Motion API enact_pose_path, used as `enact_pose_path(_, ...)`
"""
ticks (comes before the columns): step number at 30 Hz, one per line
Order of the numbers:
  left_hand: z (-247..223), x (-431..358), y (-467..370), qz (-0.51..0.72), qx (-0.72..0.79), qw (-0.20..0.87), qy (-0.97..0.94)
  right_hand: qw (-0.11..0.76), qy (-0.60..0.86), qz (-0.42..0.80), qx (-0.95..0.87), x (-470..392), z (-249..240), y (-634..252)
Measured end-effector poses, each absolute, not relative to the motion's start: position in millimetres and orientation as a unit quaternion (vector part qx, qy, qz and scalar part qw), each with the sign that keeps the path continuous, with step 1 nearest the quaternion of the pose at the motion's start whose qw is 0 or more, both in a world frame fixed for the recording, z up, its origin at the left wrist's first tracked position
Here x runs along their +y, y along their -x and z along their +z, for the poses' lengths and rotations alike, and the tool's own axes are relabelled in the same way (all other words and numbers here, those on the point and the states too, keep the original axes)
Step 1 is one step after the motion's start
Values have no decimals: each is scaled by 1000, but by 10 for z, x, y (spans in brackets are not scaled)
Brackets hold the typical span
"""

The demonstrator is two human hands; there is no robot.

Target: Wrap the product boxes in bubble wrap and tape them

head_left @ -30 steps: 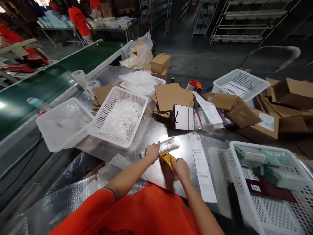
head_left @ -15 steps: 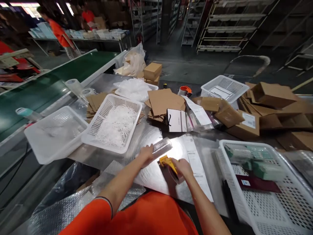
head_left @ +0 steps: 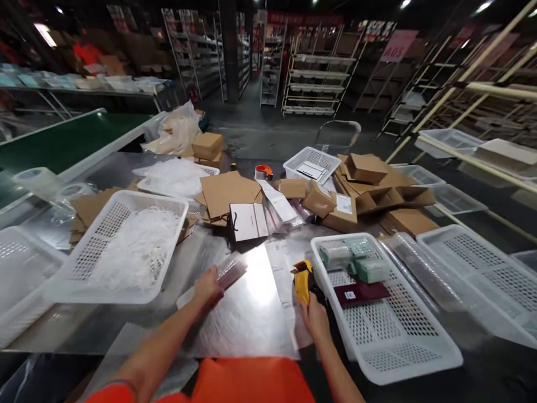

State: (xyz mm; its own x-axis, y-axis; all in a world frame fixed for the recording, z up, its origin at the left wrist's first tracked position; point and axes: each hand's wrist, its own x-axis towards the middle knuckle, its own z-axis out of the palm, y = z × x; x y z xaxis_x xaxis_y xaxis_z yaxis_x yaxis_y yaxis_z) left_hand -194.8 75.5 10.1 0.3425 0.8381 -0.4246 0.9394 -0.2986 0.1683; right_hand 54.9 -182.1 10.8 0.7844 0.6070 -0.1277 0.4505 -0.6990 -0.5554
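Observation:
My left hand (head_left: 208, 286) is closed round one end of a small bubble-wrapped item (head_left: 231, 270), held over the shiny metal tabletop (head_left: 247, 319). My right hand (head_left: 315, 318) grips a yellow tape dispenser (head_left: 302, 281) by its handle, its toothed end pointing up and away from me. The dispenser is over long printed label sheets (head_left: 279, 263), close to the left rim of a white basket (head_left: 409, 313). Inside that basket lie several green wrapped packs (head_left: 371, 270) and a dark red flat packet (head_left: 361, 293).
A basket of white paper shreds (head_left: 136, 246) stands at the left. Flat cardboard (head_left: 230, 193), a white gift bag (head_left: 248, 221) and an orange tape dispenser (head_left: 263, 172) lie ahead. Cartons (head_left: 369, 168) are piled at the back right, and a green conveyor (head_left: 79, 140) runs at the left.
The view has turned to the right. My right hand has moved the yellow dispenser away from the wrapped item, towards the right basket. My left hand still holds the item.

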Motion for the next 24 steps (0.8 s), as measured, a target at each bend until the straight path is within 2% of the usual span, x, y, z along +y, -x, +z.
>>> enact_pose_path(3,135,668,2027,-72,586,269,-761,263,903,143,-310,-1539,80,-812)
enact_pose_path(8,304,385,2058,93,593,570,-560,301,900,130,-288,-1195,60,-968)
enact_pose_path(10,450,266,1936,124,572,672,-454,348,881,151,-283,-1135,71,-782)
enact_pose_path(12,619,149,1704,141,543,740,-373,448,809,258,-280,-1134,117,-492)
enact_pose_path(15,843,-54,1188,163,483,801,-314,577,622,469,-248,-1228,272,-122)
enact_pose_path(17,943,-229,800,185,435,830,-296,616,560,502,-234,-1352,423,-87)
enact_pose_path(21,1027,-612,187,147,386,851,-324,670,574,427,-198,-1823,722,-613)
enact_pose_path(24,1009,-775,21,69,410,828,-376,618,712,281,-178,-2353,871,-1315)
